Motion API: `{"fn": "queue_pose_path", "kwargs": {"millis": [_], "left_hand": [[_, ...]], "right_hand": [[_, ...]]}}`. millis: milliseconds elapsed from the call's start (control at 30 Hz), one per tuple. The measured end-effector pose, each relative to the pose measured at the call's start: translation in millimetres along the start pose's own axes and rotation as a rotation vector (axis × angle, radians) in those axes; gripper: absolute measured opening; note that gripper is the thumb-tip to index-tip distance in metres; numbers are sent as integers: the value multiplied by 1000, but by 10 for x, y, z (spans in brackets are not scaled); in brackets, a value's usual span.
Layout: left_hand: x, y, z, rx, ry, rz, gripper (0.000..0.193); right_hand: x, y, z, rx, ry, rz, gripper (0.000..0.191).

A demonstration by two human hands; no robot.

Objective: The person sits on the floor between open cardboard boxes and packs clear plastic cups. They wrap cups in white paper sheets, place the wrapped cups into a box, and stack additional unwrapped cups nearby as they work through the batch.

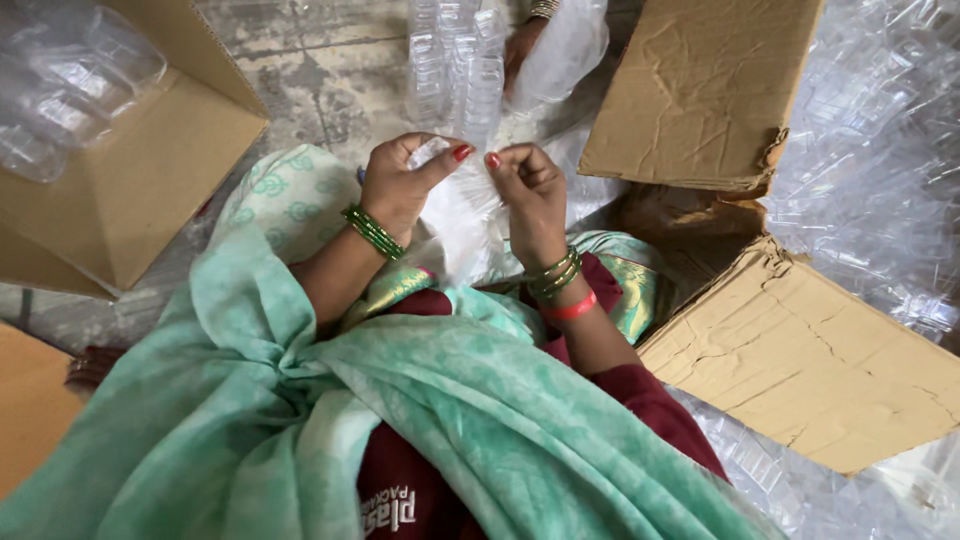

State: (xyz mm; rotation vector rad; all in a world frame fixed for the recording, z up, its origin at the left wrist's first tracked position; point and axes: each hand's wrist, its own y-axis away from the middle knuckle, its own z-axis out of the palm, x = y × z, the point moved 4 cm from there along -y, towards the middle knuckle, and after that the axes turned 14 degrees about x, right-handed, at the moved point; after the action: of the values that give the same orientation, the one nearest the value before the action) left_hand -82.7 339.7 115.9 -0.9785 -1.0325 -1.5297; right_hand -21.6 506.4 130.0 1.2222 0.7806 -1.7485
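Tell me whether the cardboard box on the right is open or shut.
Open: the cardboard box has its torn flaps spread apart, with clear plastic containers showing inside.

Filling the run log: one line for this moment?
left hand: pinching clear plastic piece | right hand: pinching it | cardboard box: right

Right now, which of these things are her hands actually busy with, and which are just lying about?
In hand:
left hand
right hand
clear plastic piece pinched between both hands

Lying about:
stack of clear containers on the floor
another person's hand beside that stack
torn cardboard box, right
cardboard box, left
heap of clear plastic
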Motion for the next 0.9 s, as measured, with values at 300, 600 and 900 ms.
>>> {"fn": "queue_pose_path", "kwargs": {"millis": [300,600,900], "left_hand": [[-162,-48,105,-19,115,-9,11],[-505,-234,86,36,150,-66,14],[-194,-463,-159,-460,-212,-228,13]], "right_hand": [[159,-90,-130,32,-183,109,10],[208,-173,-72,-47,-340,202,14],[40,-343,-413,-643,286,301,18]]}}
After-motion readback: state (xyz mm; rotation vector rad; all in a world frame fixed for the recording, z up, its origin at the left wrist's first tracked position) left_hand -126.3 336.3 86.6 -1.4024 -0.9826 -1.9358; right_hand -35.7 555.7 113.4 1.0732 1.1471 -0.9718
